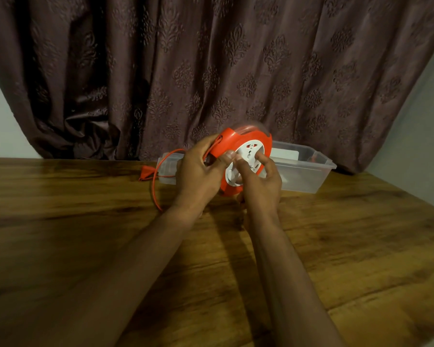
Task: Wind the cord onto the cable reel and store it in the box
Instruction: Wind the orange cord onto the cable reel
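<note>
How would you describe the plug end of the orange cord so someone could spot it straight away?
Start at the brown wooden table and find the clear plastic box by the curtain. Just off the box's left end lies the flat orange plug, with the thin orange cord looping past it. It is the only orange piece resting on the wood, unheld.

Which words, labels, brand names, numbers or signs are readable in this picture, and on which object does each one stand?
None can be read.
Cable reel, held by the left hand and right hand: its white socket face shows only socket holes; any marking is too small and blurred.
Clear plastic box: a white item inside shows no readable print.
Curtain: only an embossed pattern.
</note>
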